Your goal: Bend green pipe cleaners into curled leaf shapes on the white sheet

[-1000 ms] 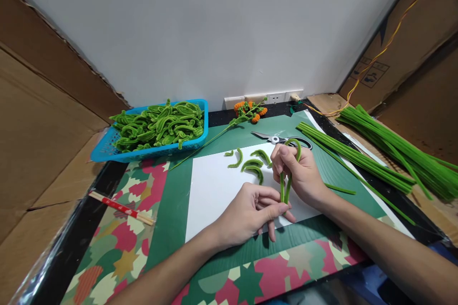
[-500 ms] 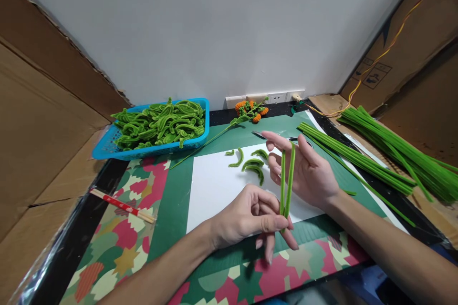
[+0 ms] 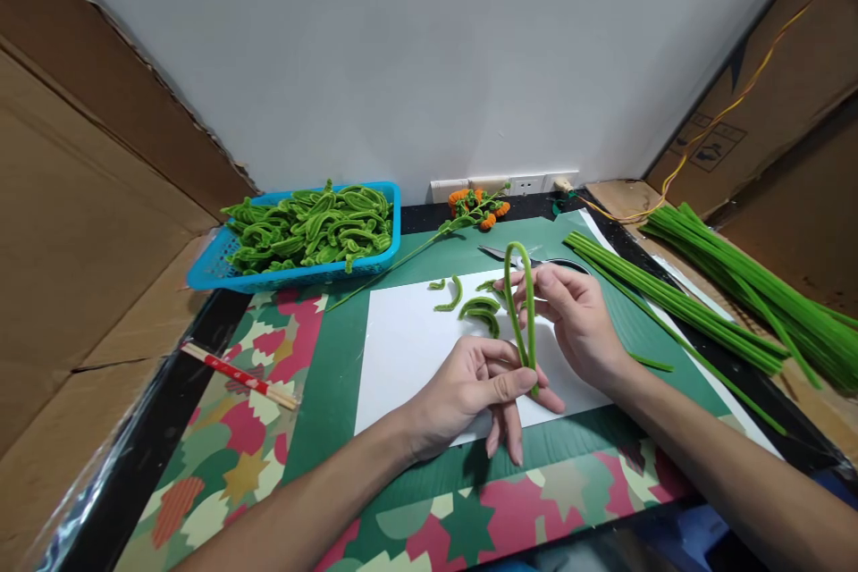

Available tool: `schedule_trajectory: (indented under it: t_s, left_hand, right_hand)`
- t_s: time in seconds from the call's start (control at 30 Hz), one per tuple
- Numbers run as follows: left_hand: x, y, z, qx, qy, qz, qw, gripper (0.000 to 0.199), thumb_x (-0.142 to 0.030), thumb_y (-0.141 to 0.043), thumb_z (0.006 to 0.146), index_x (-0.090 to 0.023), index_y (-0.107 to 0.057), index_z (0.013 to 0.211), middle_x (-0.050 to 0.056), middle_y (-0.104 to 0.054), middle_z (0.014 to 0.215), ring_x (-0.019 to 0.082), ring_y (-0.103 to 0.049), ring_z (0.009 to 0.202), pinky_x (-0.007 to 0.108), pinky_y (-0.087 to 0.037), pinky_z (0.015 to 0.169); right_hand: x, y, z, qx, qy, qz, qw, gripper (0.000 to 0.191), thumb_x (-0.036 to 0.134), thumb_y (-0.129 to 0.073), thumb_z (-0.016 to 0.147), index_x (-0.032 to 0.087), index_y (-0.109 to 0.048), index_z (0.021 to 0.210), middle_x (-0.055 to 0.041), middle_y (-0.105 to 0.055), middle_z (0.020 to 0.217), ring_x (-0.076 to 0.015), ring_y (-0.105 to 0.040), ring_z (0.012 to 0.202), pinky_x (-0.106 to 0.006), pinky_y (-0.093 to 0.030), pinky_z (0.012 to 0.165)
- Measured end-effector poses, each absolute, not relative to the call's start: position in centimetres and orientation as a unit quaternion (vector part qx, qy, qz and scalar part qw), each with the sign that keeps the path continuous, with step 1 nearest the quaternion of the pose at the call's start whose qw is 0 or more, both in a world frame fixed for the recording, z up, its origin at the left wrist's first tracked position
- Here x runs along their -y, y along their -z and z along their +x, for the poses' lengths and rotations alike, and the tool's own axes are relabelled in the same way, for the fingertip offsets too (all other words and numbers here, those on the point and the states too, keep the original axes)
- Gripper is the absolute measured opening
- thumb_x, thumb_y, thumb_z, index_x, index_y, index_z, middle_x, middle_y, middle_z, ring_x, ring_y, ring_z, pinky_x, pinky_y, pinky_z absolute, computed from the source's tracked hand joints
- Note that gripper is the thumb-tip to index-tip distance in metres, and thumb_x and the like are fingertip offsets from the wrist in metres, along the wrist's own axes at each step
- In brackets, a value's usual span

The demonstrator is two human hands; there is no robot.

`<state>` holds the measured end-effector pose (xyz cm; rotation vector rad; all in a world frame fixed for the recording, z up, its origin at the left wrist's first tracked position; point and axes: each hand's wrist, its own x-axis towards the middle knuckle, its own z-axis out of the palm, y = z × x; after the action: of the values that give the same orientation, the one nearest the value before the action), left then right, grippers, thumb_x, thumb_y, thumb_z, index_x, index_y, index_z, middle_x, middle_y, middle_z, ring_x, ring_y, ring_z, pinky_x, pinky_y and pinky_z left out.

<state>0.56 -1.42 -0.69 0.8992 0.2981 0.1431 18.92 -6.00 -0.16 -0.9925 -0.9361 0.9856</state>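
A green pipe cleaner [image 3: 510, 293], bent into a tall narrow loop, stands upright over the white paper. Its two ends are pinched between the thumb and fingers of my left hand [image 3: 479, 389], whose other fingers hang loosely. My right hand [image 3: 573, 317] is at the loop's right side, its thumb and fingers drawn in about the strand and some fingertips reaching behind the loop. Short curved green pieces [image 3: 481, 306] lie on the white paper [image 3: 402, 366] just beyond my hands. Scissors [image 3: 492, 251] lie behind the loop, partly hidden by my right hand.
A blue basket [image 3: 301, 272] heaped with green fuzzy pieces stands back left. An orange flower stem [image 3: 459, 223] lies near the wall sockets [image 3: 526, 186]. Bundles of straight green pipe cleaners [image 3: 677, 304] are at the right. Wrapped chopsticks [image 3: 241, 375] lie at the left.
The pipe cleaner has gone from two straight strands stretched over my right fingers to a rounded loop. My right hand has lowered slightly and its fingers have closed in; the left keeps its pinch.
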Motion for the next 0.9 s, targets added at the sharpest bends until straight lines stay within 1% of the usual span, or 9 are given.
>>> schedule_trajectory:
  t_s: [0.07,0.17,0.23,0.43,0.6,0.67,0.77,0.83,0.9]
  left_hand:
    - [1.5,0.6,0.7,-0.149,-0.062,0.447,0.880,0.038,-0.044,-0.082,0.094,-0.007,-0.072,0.099,0.025,-0.083,0.107,0.019,-0.076,0.048,0.018,-0.049,0.034]
    - [1.8,0.3,0.8,-0.178,-0.052,0.476,0.860,0.042,-0.047,-0.082,0.093,-0.007,-0.073,0.098,0.025,-0.083,0.112,0.020,-0.077,0.051,0.019,-0.051,0.036]
    - [1.9,0.1,0.8,-0.198,-0.045,0.491,0.847,0.042,-0.049,-0.083,0.092,-0.007,-0.074,0.096,0.024,-0.083,0.111,0.019,-0.077,0.051,0.019,-0.052,0.038]
    - [1.9,-0.2,0.6,-0.210,-0.036,0.536,0.817,0.043,-0.050,-0.081,0.094,-0.007,-0.080,0.094,0.021,-0.085,0.104,0.009,-0.067,0.042,0.013,-0.041,0.035]
    - [1.8,-0.3,0.6,-0.199,-0.033,0.533,0.822,0.041,-0.049,-0.081,0.094,-0.008,-0.081,0.094,0.019,-0.085,0.103,0.009,-0.069,0.046,0.013,-0.042,0.037]
    - [1.8,-0.1,0.7,-0.196,-0.036,0.534,0.821,0.041,-0.049,-0.081,0.094,-0.008,-0.082,0.092,0.015,-0.083,0.087,0.009,-0.068,0.046,0.014,-0.045,0.039]
    - [1.7,0.3,0.8,-0.202,-0.043,0.538,0.817,0.042,-0.050,-0.085,0.091,-0.007,-0.083,0.091,0.005,-0.072,0.060,0.009,-0.062,0.042,0.014,-0.046,0.039]
    - [1.7,0.4,0.8,-0.203,-0.043,0.531,0.822,0.043,-0.051,-0.086,0.088,-0.007,-0.082,0.090,0.003,-0.067,0.053,0.009,-0.061,0.041,0.014,-0.046,0.038]
    - [1.7,0.5,0.9,-0.200,-0.041,0.520,0.829,0.043,-0.050,-0.088,0.087,-0.007,-0.081,0.089,0.003,-0.068,0.056,0.010,-0.063,0.043,0.015,-0.048,0.038]
  right_hand:
    - [5.9,-0.2,19.2,0.374,-0.477,-0.424,0.673,0.035,0.058,-0.075,0.097,0.024,-0.077,0.101,-0.0079,-0.083,0.108,-0.0183,-0.075,0.078,-0.029,-0.060,0.069]
    - [5.9,-0.9,19.6,0.361,-0.541,-0.381,0.657,0.046,0.062,-0.077,0.094,0.027,-0.071,0.123,-0.0080,-0.083,0.109,-0.0191,-0.077,0.078,-0.031,-0.063,0.073]
    - [6.0,-1.3,19.7,0.361,-0.558,-0.362,0.654,0.046,0.058,-0.078,0.095,0.029,-0.070,0.129,-0.0079,-0.081,0.115,-0.0186,-0.077,0.079,-0.031,-0.065,0.074]
    - [5.9,-1.5,19.7,0.334,-0.558,-0.350,0.674,0.034,0.046,-0.081,0.095,0.028,-0.077,0.123,-0.0061,-0.079,0.114,-0.0150,-0.073,0.078,-0.028,-0.065,0.071]
    - [5.5,-1.1,20.2,0.311,-0.566,-0.350,0.679,0.030,0.038,-0.088,0.090,0.027,-0.079,0.116,-0.0021,-0.078,0.102,-0.0128,-0.073,0.077,-0.025,-0.064,0.075]
    - [5.4,-1.0,20.4,0.302,-0.566,-0.351,0.682,0.030,0.037,-0.091,0.087,0.028,-0.080,0.114,-0.0011,-0.078,0.102,-0.0119,-0.072,0.077,-0.025,-0.064,0.077]
    - [5.4,-0.9,20.5,0.295,-0.564,-0.355,0.685,0.033,0.037,-0.094,0.083,0.029,-0.080,0.113,-0.0010,-0.078,0.103,-0.0123,-0.073,0.079,-0.025,-0.064,0.080]
    - [5.5,-0.8,20.6,0.291,-0.563,-0.358,0.686,0.035,0.038,-0.094,0.082,0.029,-0.080,0.113,-0.0012,-0.079,0.104,-0.0131,-0.074,0.082,-0.026,-0.063,0.082]
    - [5.5,-0.7,20.7,0.290,-0.560,-0.362,0.687,0.036,0.039,-0.095,0.081,0.029,-0.080,0.113,-0.0011,-0.079,0.104,-0.0136,-0.074,0.083,-0.027,-0.063,0.083]
